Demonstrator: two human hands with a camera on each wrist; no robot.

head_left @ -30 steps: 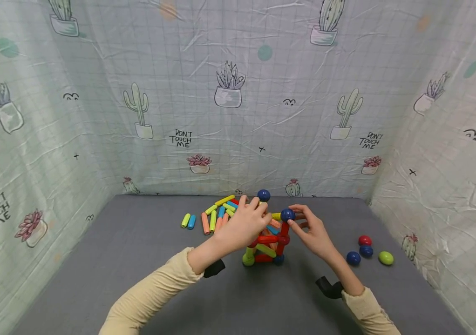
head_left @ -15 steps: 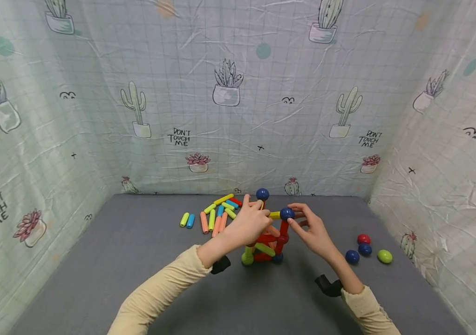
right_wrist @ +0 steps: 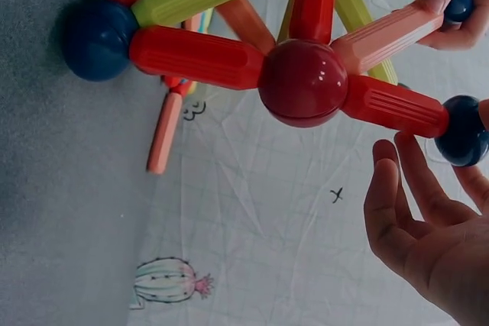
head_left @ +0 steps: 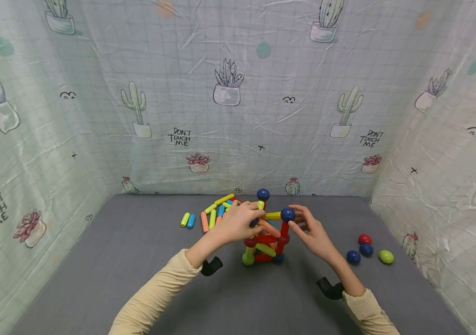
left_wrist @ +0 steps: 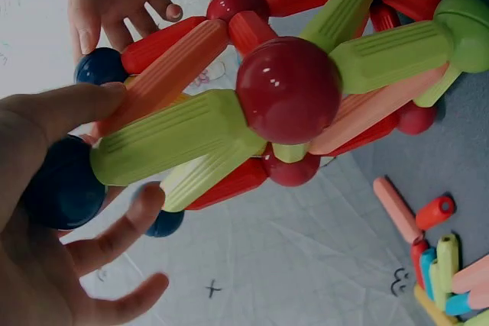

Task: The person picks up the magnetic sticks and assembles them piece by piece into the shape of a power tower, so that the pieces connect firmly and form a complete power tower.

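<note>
A toy frame of magnetic rods and balls stands in the middle of the table; one of its red balls [left_wrist: 289, 89] is large in the left wrist view. My left hand [head_left: 238, 223] grips a dark blue ball [left_wrist: 65, 185] at the frame's upper left corner, its thumb along a salmon rod [right_wrist: 390, 38] that slants from there. At the upper right corner, my right hand [head_left: 314, 233] holds another blue ball [head_left: 287, 214] between thumb and fingers. A yellow rod [head_left: 273, 216] meets that ball. One more blue ball [head_left: 263, 194] tops the back of the frame.
Loose coloured rods [head_left: 212, 218] lie in a group behind and left of the frame. To the right sit a loose red ball [head_left: 364, 239], blue balls [head_left: 353, 257] and a green ball [head_left: 386, 257]. A patterned cloth [head_left: 171, 116] hangs behind the grey table [head_left: 137, 260].
My left hand has shifted from over the frame's top to its upper left corner, bringing the salmon rod and a blue ball into sight. My right hand stays at its ball.
</note>
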